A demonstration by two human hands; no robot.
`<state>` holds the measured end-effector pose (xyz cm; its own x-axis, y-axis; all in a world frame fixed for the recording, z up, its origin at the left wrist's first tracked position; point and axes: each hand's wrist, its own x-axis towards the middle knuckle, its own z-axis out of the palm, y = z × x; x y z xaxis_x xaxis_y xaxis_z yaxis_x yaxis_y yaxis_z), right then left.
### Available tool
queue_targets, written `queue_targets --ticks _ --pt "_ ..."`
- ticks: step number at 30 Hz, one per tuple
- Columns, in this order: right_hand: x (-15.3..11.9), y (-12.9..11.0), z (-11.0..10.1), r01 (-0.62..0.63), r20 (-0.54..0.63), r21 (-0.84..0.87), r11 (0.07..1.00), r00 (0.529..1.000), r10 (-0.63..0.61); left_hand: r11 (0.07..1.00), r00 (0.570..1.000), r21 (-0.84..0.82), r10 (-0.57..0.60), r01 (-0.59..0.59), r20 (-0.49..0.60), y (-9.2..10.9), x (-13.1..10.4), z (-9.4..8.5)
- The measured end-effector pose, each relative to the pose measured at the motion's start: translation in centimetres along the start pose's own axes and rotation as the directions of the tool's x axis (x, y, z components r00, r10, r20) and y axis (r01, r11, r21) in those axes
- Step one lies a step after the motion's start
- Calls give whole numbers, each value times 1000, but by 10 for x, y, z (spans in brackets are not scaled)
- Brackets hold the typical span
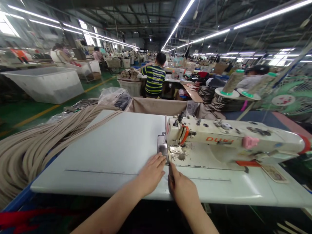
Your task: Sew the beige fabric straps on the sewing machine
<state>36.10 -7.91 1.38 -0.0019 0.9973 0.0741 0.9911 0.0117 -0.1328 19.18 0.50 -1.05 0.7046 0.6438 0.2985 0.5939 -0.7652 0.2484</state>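
A white sewing machine stands on the right half of a pale worktable. A narrow beige fabric strip runs under its needle area, beside the metal plate. My left hand lies with its fingers stretched out flat, the fingertips on the plate's near end at the strip's left side. Close on the right, my right hand grips the strip, its index finger pointing along it toward the needle. The lower fingers of that hand are partly hidden.
Long beige fabric strips hang in a thick bundle at the left. Behind the table stands a beige-lined bin. Thread cones and a green fan are at the right. A person in a striped shirt works ahead.
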Motion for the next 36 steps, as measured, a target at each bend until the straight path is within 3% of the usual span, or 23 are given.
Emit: queue_targets --ticks 4,7,14,20,36 --pt "-4 8 -1 12 -40 107 994 999 -7 997 999 66 41 -39 -28 9 8 11" --pt "-7 27 -1 2 -119 183 983 993 20 993 996 105 64 -56 -69 11 6 13" --pt "-7 70 11 -90 -301 111 990 946 119 980 996 181 84 -78 -26 15 3 8" --pt "-16 69 19 9 -393 58 998 920 15 976 991 194 116 -102 -62 14 2 13" --pt "-15 71 24 27 -456 74 997 890 10 983 996 168 82 -76 -32 14 6 11"
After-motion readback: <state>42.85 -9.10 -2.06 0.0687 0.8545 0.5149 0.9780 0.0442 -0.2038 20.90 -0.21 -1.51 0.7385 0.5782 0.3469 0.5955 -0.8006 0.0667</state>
